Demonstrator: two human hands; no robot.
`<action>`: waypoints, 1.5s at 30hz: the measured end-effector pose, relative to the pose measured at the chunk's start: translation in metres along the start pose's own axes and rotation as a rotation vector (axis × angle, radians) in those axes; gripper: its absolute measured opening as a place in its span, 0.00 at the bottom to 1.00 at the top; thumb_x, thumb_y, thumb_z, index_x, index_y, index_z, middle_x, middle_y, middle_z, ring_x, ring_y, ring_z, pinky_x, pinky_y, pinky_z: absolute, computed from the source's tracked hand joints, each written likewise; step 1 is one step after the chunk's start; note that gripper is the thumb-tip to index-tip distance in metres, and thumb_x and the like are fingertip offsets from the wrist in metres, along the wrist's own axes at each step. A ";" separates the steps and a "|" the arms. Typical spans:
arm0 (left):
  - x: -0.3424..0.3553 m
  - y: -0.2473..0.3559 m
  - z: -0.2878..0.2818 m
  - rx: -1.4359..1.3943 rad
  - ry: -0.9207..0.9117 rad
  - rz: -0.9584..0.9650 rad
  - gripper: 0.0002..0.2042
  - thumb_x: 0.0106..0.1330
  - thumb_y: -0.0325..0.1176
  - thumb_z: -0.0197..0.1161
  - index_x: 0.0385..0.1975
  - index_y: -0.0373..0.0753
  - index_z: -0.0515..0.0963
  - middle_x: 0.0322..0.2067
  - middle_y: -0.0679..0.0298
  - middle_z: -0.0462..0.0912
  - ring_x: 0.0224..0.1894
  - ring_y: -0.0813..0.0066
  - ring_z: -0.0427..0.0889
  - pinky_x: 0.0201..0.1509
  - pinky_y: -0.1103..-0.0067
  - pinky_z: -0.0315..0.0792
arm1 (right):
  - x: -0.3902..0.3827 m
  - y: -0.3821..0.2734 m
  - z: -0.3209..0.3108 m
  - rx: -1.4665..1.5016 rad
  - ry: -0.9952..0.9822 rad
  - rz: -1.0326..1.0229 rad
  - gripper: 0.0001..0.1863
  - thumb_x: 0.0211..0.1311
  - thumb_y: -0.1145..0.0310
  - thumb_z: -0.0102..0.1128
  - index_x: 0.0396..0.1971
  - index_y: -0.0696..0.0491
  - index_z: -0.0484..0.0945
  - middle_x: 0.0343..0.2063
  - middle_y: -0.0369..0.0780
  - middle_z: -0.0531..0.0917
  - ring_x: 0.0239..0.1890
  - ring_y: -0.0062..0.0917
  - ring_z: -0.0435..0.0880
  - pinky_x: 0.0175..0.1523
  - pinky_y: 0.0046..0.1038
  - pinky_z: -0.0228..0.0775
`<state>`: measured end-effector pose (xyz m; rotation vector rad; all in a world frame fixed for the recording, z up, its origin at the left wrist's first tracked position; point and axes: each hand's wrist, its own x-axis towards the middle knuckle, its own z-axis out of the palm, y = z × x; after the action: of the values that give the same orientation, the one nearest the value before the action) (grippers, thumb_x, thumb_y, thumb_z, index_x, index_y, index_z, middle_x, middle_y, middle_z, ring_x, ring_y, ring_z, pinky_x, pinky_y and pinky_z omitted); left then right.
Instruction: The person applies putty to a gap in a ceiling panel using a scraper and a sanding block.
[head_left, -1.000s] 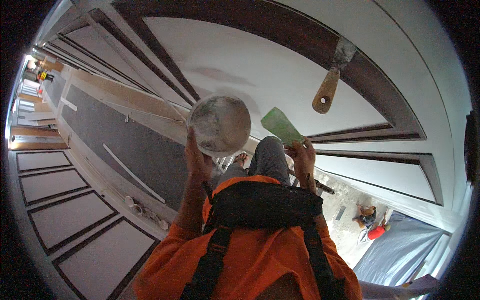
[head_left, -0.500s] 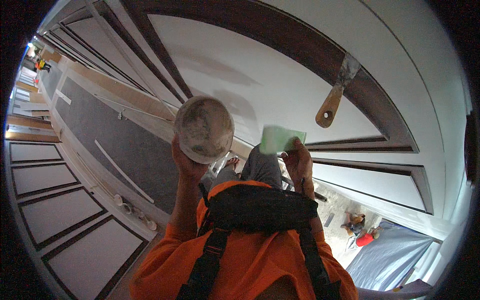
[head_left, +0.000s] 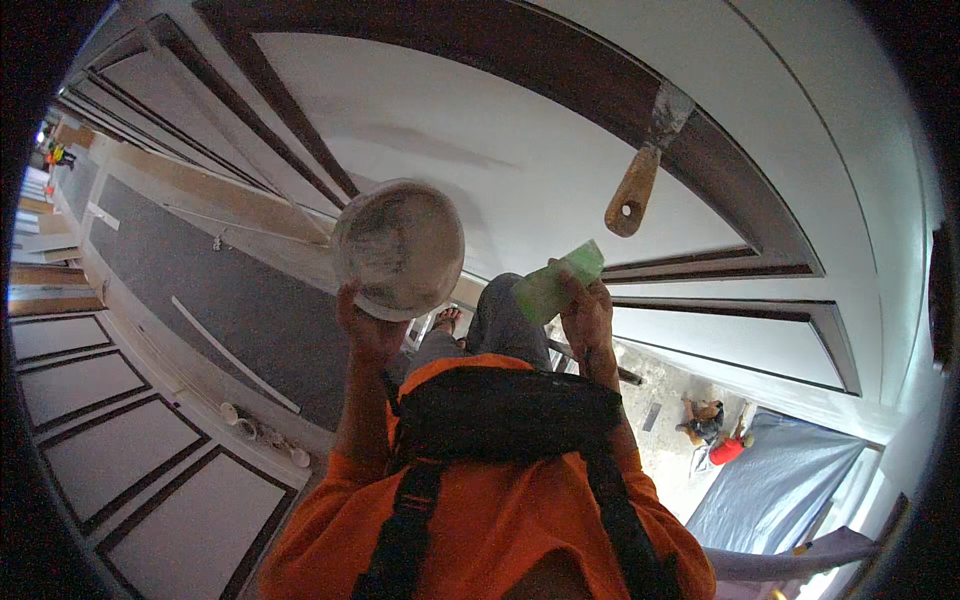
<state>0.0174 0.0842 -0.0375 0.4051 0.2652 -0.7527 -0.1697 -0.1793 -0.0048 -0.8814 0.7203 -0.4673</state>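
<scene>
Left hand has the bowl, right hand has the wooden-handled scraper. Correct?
Not the right hand: the head view shows it holding the green card; neither hand holds the wooden-handled scraper. The left hand does have the bowl.

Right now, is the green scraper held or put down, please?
Held: the right hand grips the green scraper, partly covering it.
</scene>
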 end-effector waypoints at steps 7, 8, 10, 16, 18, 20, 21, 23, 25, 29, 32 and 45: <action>-0.002 -0.001 0.018 0.049 0.012 0.023 0.37 0.62 0.48 0.61 0.69 0.40 0.57 0.63 0.52 0.66 0.64 0.49 0.69 0.65 0.51 0.68 | 0.003 0.010 -0.023 0.027 -0.178 -0.182 0.13 0.62 0.78 0.62 0.47 0.53 0.81 0.65 0.53 0.69 0.65 0.41 0.72 0.64 0.39 0.74; -0.003 -0.002 0.017 0.029 0.018 0.024 0.36 0.63 0.47 0.61 0.68 0.40 0.57 0.63 0.52 0.66 0.64 0.49 0.69 0.65 0.51 0.69 | 0.004 0.010 -0.027 0.191 -0.189 -0.080 0.13 0.61 0.77 0.64 0.45 0.51 0.83 0.67 0.52 0.67 0.67 0.41 0.70 0.63 0.40 0.75; -0.004 0.000 0.012 0.036 0.063 0.005 0.36 0.63 0.47 0.61 0.68 0.40 0.57 0.63 0.52 0.66 0.64 0.49 0.69 0.65 0.51 0.68 | -0.001 0.009 -0.018 -0.367 -0.272 -0.438 0.10 0.59 0.71 0.65 0.41 0.50 0.86 0.68 0.49 0.66 0.68 0.40 0.68 0.65 0.43 0.69; -0.006 0.003 0.011 0.046 0.030 0.042 0.36 0.62 0.49 0.62 0.68 0.40 0.58 0.63 0.52 0.67 0.64 0.49 0.69 0.66 0.51 0.68 | -0.021 -0.028 0.020 -1.013 -0.217 -0.836 0.12 0.53 0.72 0.72 0.39 0.51 0.87 0.63 0.48 0.73 0.68 0.38 0.68 0.64 0.40 0.69; -0.008 0.006 0.014 0.047 0.019 0.035 0.37 0.62 0.50 0.61 0.68 0.40 0.58 0.62 0.51 0.67 0.64 0.49 0.69 0.65 0.51 0.68 | -0.021 -0.025 0.020 -0.886 -0.109 -0.698 0.14 0.52 0.75 0.75 0.40 0.52 0.87 0.60 0.48 0.77 0.65 0.37 0.73 0.61 0.37 0.74; -0.007 0.006 0.013 0.065 -0.035 0.051 0.37 0.63 0.52 0.60 0.68 0.39 0.57 0.62 0.50 0.66 0.64 0.49 0.69 0.65 0.51 0.68 | -0.021 -0.017 0.009 -0.893 0.118 -0.425 0.12 0.58 0.72 0.71 0.42 0.58 0.84 0.48 0.44 0.84 0.49 0.33 0.84 0.57 0.33 0.75; -0.007 0.008 0.009 0.062 -0.009 0.006 0.38 0.63 0.52 0.60 0.68 0.39 0.56 0.62 0.50 0.66 0.64 0.49 0.69 0.64 0.50 0.69 | -0.026 -0.030 0.019 -0.901 0.193 -0.324 0.09 0.65 0.73 0.64 0.40 0.62 0.81 0.43 0.44 0.84 0.41 0.32 0.85 0.49 0.34 0.82; -0.007 0.010 0.005 0.060 0.016 -0.042 0.38 0.63 0.53 0.59 0.69 0.39 0.55 0.63 0.49 0.65 0.64 0.48 0.70 0.62 0.50 0.71 | -0.023 -0.028 0.025 -0.533 0.141 -0.389 0.09 0.67 0.70 0.62 0.38 0.61 0.82 0.31 0.41 0.87 0.31 0.23 0.84 0.36 0.28 0.77; -0.009 0.007 0.019 0.077 -0.017 -0.018 0.39 0.64 0.55 0.58 0.69 0.39 0.54 0.63 0.49 0.65 0.62 0.46 0.71 0.60 0.49 0.73 | -0.022 -0.031 0.030 -0.459 0.070 -0.405 0.11 0.68 0.68 0.61 0.37 0.62 0.80 0.29 0.41 0.86 0.33 0.24 0.85 0.36 0.28 0.79; -0.016 0.008 0.036 0.005 -0.095 -0.101 0.39 0.64 0.54 0.57 0.69 0.38 0.54 0.61 0.46 0.66 0.59 0.43 0.74 0.57 0.50 0.77 | -0.024 -0.042 0.066 -0.336 -0.020 -0.298 0.10 0.67 0.69 0.62 0.38 0.62 0.80 0.30 0.42 0.86 0.35 0.26 0.86 0.39 0.30 0.82; -0.014 0.006 0.012 0.040 -0.228 -0.158 0.39 0.63 0.50 0.60 0.69 0.36 0.53 0.61 0.45 0.67 0.59 0.41 0.74 0.57 0.51 0.77 | -0.022 -0.044 0.071 -0.474 -0.076 -0.285 0.09 0.65 0.71 0.64 0.39 0.62 0.81 0.32 0.42 0.87 0.36 0.25 0.87 0.40 0.30 0.82; -0.037 0.012 0.071 0.737 0.013 -0.026 0.28 0.68 0.38 0.63 0.63 0.29 0.63 0.53 0.53 0.77 0.50 0.63 0.83 0.49 0.69 0.81 | -0.027 -0.088 0.108 -1.118 -0.508 -0.549 0.10 0.61 0.79 0.66 0.43 0.59 0.82 0.35 0.41 0.87 0.38 0.24 0.86 0.41 0.26 0.79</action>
<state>0.0062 0.0821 0.0428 1.1044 -0.0074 -0.8603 -0.1154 -0.1545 0.1239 -2.1866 0.1993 -0.2640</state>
